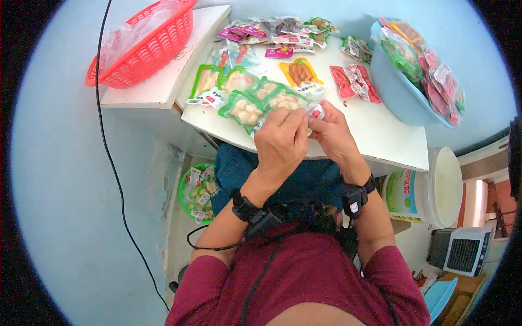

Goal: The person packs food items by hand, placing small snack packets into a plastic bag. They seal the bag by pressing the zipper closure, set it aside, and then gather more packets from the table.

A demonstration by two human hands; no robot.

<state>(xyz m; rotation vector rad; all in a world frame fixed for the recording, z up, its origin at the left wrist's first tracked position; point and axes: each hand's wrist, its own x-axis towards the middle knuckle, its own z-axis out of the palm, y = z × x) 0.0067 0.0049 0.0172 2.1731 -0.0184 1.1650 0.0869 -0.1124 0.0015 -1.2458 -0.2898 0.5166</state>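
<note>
My left hand (280,142) and my right hand (335,133) meet at the front edge of the white table (397,133). Both have their fingers pinched on a small packet (316,112) with white and red print, partly hidden by the fingers. Just beyond my left hand lie green-edged packets (245,111) with pale pieces inside. A yellow packet (300,73) with brown food is farther back. To its right sit red packets (355,82). Purple and mixed packets (250,31) are heaped at the back.
A blue basin (390,92) full of packets stands at the right, a red basket (157,51) with clear plastic at the upper left. Below are a green basket (185,191) of packets, a white bucket (446,187) and a hanging black cable (110,157).
</note>
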